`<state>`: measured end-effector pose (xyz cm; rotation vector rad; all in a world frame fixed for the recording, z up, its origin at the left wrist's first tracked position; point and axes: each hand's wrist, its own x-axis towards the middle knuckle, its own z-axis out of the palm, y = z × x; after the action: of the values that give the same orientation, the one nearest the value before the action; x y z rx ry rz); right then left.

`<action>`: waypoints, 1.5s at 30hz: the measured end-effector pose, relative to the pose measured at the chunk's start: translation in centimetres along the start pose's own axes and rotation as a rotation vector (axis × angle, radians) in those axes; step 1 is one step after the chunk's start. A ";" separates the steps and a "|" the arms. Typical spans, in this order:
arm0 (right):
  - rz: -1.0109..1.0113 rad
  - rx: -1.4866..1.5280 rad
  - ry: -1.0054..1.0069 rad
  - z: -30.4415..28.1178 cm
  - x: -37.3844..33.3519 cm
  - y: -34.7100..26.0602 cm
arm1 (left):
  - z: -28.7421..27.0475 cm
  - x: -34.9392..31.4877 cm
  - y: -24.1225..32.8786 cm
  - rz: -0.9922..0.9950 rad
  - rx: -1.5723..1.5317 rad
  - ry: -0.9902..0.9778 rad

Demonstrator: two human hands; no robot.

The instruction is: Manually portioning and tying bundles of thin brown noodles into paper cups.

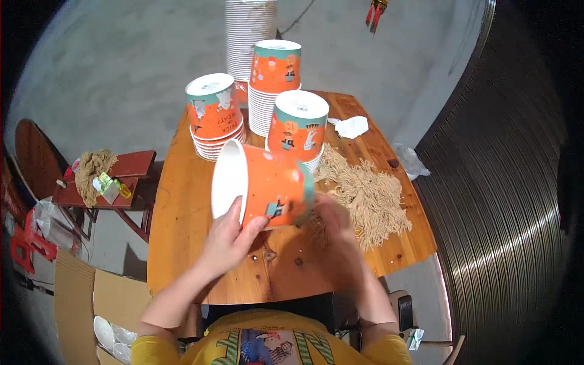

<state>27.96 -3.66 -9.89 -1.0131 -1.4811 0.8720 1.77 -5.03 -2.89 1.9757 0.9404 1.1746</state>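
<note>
One orange-and-green printed paper bucket (267,185) is held above the middle of the varnished wooden tabletop (173,225), tipped onto its side, mouth toward the left edge and base toward the right. On my head view, my bare left hand (228,237) is closed on the low side of its rim, one digit at the white mouth and another on the orange wall. My bare right hand (333,219) is blurred at the base end; I cannot tell whether it grips or merely lies alongside.

I would make the left pinch firm but light, since a thin paper rim probably dents easily, and cup the base with spread right fingers so the bucket cannot roll. Clearance matters too, I think: just beyond, toward the far edge, stands an upside-down stack of matching paper buckets (298,128) that a bump might topple. A second such stack (213,112) stands nearer the left edge. By the right edge, I would steer my right wrist clear of the loose heap of tan stringy strands (371,201), which could snag and scatter
</note>
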 end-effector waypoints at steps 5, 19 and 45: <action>-0.244 -1.016 -0.019 -6.2 0.3 0.1 | -2.7 0.1 0.4 0.047 0.560 -0.389; -0.236 -1.095 -0.095 -5.9 1.2 1.4 | -1.9 0.3 -0.7 0.227 0.698 -0.417; -0.159 -0.792 -0.061 -3.1 2.4 -2.9 | -0.5 -1.4 0.7 0.432 0.544 -0.027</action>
<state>30.49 -2.52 -5.92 -1.4077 -1.9843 0.1759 0.99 -6.46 -2.77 2.7287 0.9121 1.1961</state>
